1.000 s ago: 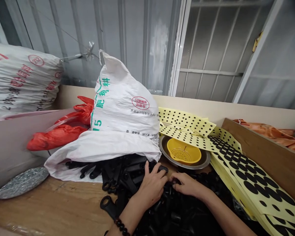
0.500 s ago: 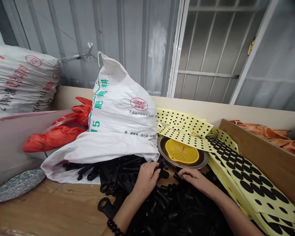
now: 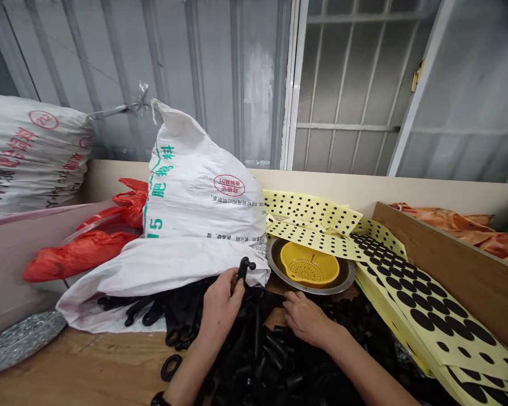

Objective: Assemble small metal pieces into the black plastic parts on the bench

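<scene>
A heap of black plastic parts spills from a white woven sack onto the wooden table. My left hand is closed around a black handle-shaped part, whose end sticks up above my fingers. My right hand rests palm down on the heap just right of it, fingers curled among the black parts; what they grip, if anything, is hidden.
A metal bowl with a yellow strainer stands behind the heap. Yellow sheets with black dots lie to the right beside a wooden board. A red bag and a grey metal plate sit left.
My left hand has lifted a black handle part out of the heap and moved left. The right hand has shifted a little left on the pile. The camera has turned slightly.
</scene>
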Tool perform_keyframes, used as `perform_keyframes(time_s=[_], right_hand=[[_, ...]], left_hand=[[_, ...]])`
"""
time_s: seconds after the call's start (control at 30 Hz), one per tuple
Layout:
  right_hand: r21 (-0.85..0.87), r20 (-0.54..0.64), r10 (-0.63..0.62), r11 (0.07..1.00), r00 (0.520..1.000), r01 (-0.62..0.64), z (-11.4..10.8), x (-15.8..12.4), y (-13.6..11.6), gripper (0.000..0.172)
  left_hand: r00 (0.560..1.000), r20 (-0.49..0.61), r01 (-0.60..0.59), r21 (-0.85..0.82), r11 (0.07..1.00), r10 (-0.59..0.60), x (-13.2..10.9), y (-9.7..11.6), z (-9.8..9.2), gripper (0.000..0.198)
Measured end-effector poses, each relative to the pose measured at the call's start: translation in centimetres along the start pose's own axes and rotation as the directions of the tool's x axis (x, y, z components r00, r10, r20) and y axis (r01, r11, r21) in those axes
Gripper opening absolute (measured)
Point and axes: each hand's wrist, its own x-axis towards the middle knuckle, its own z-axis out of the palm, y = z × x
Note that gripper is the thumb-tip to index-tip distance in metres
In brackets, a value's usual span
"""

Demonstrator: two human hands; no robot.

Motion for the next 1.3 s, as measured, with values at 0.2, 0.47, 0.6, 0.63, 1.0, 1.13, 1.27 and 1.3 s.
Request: perform_keyframes(time_s=[0.2,0.47,0.6,0.63,1.0,1.13,1.27,1.3], right_hand=[[0.001,0.037,0.003,1.000,0.999,-0.003,-0.2,-0.9,0.9,0.015],[0.063,0.028,-0.010,0.998,1.000,0.008,-2.0,-2.5,1.3,0.019],[0.105,0.009,0.029,0.994,1.000,-0.029,-3.9,-4.4,2.9,0.028],[0.112,0.002,0.042,0.993,0.999,-0.042,-4.2,-4.8,3.4,0.029],[0.150,-0.055,0.067,0.987,0.996,-0.058,-4.6,-6.2,4.3,0.028],[0.159,-0.057,0.036,0.987,0.998,-0.026,-5.2,-7.4,3.5,0.030],[0.146,-0.068,-0.014,0.989,0.998,0.024,-5.6,-8.5,1.8,0.030],[0.139,-0.067,-0.032,0.989,0.997,0.041,-5.6,-8.6,1.1,0.029]], left_hand=[[0.986,0.114,-0.153,0.329,0.932,0.122,-0.6,1.2,-0.5,0.039],[0.825,0.507,-0.462,0.350,0.815,0.250,0.8,5.3,5.4,0.007],[0.817,0.532,-0.457,0.359,0.814,0.224,1.7,5.3,6.9,0.012],[0.824,0.523,-0.447,0.360,0.819,0.220,1.9,5.3,7.1,0.014],[0.819,0.548,-0.363,0.268,0.892,0.168,1.6,4.9,8.4,0.020],[0.840,0.483,-0.359,0.153,0.921,0.247,0.4,5.0,6.5,0.016],[0.865,0.387,-0.349,0.009,0.937,0.318,-2.7,3.7,1.5,0.019],[0.871,0.369,-0.342,-0.017,0.940,0.323,-3.9,3.2,0.1,0.021]])
